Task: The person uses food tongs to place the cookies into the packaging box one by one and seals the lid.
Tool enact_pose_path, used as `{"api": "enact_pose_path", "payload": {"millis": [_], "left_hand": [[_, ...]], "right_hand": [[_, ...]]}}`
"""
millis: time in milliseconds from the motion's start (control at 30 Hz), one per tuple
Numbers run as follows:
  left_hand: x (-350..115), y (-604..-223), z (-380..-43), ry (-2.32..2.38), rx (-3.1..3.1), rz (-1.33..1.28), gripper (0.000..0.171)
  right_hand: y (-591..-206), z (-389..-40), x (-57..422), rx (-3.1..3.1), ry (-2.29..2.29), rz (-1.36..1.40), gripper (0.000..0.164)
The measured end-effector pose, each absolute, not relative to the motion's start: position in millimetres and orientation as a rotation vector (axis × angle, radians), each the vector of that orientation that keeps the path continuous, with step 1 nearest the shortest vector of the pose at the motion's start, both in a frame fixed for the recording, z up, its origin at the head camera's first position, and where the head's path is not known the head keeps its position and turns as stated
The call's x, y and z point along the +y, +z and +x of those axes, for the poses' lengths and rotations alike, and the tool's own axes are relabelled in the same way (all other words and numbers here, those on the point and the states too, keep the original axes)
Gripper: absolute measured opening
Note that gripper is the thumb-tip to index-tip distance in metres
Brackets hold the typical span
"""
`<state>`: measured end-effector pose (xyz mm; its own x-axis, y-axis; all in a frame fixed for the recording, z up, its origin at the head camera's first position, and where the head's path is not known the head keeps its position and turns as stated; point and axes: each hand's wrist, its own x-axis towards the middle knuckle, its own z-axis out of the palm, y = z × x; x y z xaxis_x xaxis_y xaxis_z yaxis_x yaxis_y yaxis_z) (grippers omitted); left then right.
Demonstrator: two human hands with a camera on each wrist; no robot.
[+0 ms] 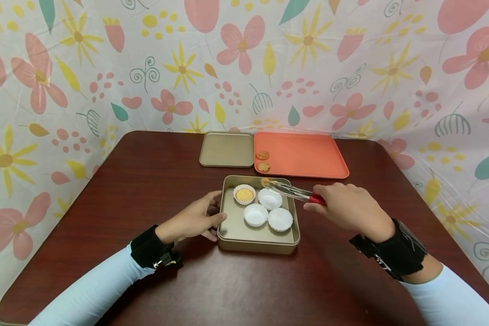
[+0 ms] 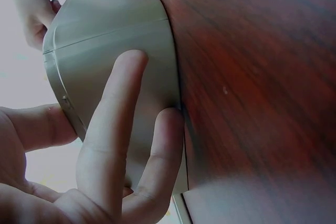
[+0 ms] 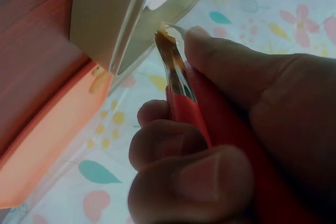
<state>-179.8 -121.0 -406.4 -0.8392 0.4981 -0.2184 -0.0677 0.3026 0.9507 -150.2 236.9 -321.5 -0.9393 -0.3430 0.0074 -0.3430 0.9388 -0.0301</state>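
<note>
My right hand (image 1: 348, 208) grips tongs (image 1: 295, 192) with red handles and metal arms. Their tips pinch a small cookie (image 1: 266, 182) above the far part of a square gold tin (image 1: 232, 232). Inside the tin are a paper baking cup (image 1: 239, 202) with a yellow round cookie (image 1: 244, 195) in it and three white baking cups (image 1: 256, 215) with nothing in them. At the tin's left side, my left hand (image 1: 197, 217) holds it, the thumb over the rim and the fingers (image 2: 118, 108) against the outer wall.
Behind the tin, a coral tray (image 1: 301, 154) bears two small cookies (image 1: 263, 167) at its left edge. Beside it lies a flat gold tin lid (image 1: 227, 149). All stand on a dark wooden table (image 1: 159, 172), with a floral cloth (image 1: 244, 81) hanging behind.
</note>
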Motion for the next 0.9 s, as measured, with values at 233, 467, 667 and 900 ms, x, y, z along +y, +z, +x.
{"api": "enact_pose_path", "payload": {"millis": [233,467,667,900], "left_hand": [[-121.3,-406.4,-179.3,1.548,2.096,0.375,0.074],[-121.5,-407.1,-180.6,1.572,2.091,0.391,0.073],[-121.9,-407.2,-180.9,1.581,2.078,0.395,0.073],[-121.6,-407.1,-180.2,1.575,2.081,0.391,0.073]], "right_hand": [[-319.7,-151.7,229.6,-3.058,-0.041,0.573,0.042],[-319.1,-151.6,224.1,-2.969,-0.187,0.615,0.035],[-323.6,-152.8,220.5,-2.858,-0.298,0.654,0.035],[-330.4,-156.2,213.7,-2.721,-0.424,0.686,0.040]]}}
